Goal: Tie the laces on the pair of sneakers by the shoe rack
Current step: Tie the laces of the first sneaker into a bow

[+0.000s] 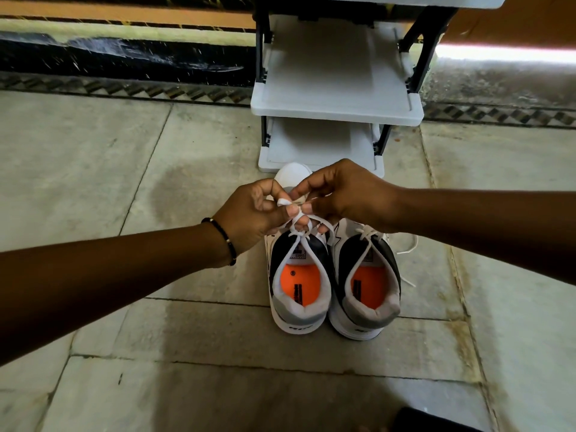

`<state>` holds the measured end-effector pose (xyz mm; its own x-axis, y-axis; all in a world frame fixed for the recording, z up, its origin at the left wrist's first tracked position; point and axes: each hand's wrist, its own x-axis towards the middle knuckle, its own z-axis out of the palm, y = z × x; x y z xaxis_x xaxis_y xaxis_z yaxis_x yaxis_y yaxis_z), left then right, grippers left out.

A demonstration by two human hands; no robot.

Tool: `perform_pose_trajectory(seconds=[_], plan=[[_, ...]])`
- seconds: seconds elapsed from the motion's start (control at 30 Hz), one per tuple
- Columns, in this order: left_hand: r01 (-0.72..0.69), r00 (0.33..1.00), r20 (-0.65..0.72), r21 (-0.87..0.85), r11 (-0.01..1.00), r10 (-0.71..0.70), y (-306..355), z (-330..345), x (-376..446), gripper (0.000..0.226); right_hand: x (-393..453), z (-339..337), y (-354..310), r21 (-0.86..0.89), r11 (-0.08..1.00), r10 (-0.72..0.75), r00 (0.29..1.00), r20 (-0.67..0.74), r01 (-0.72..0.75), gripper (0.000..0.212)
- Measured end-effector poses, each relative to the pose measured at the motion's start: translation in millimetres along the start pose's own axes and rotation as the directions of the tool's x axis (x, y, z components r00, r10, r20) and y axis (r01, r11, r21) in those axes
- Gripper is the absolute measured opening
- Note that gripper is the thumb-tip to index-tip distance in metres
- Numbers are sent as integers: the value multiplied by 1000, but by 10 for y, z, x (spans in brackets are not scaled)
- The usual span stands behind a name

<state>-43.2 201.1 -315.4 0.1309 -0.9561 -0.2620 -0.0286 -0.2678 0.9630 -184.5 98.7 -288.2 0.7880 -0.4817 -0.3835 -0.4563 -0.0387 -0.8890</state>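
Observation:
Two white, black and grey sneakers with orange insoles stand side by side on the floor, heels toward me. Over the left sneaker [299,291], my left hand [252,213] and my right hand [339,194] both pinch its white lace [297,227], which is looped and crossed just above the tongue. My fingers meet at the crossing and hide most of the shoe's front. The right sneaker [367,294] has loose lace ends [408,247] trailing onto the floor at its right side.
A white shoe rack [336,110] with black legs stands right behind the sneakers, its lowest shelf touching distance from the toes. Grey stone tiles [124,169] surround the shoes. A dark skirting and patterned border run along the wall behind.

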Motion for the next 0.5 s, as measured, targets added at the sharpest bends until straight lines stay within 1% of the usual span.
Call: perform_pose_trajectory(seconds=[0.1, 0.2, 0.27, 0.3, 0.33, 0.37, 0.43, 0.5], plan=[[14, 999, 44, 39, 999, -16, 20, -17, 18, 20, 7, 24, 9, 48, 999, 25, 999, -22, -24, 13], [91, 993, 68, 29, 995, -92, 6, -18, 42, 19, -4, 17, 44, 99, 994, 49, 999, -23, -47, 11], [151, 985, 83, -19, 988, -149, -11, -23, 68, 14, -8, 5, 50, 84, 996, 33, 999, -39, -30, 14], [188, 979, 93, -62, 980, -182, -13, -22, 82, 12, -7, -1, 42, 7, 1000, -7, 998, -61, 8, 14], [226, 971, 108, -100, 969, -215, -12, -18, 95, 11, -4, -6, 25, -126, 990, -72, 994, -87, 61, 14], [256, 963, 125, -126, 958, -241, -5, -11, 104, 10, 0, -16, 1, -281, 953, -150, 984, -98, 117, 13], [285, 953, 152, -143, 948, -264, 6, 2, 120, 9, -9, -37, -46, -538, 814, -299, 952, -61, 221, 12], [287, 952, 160, -156, 945, -262, 2, 4, 127, 8, -19, -53, -47, -681, 658, -413, 910, 32, 322, 12]])
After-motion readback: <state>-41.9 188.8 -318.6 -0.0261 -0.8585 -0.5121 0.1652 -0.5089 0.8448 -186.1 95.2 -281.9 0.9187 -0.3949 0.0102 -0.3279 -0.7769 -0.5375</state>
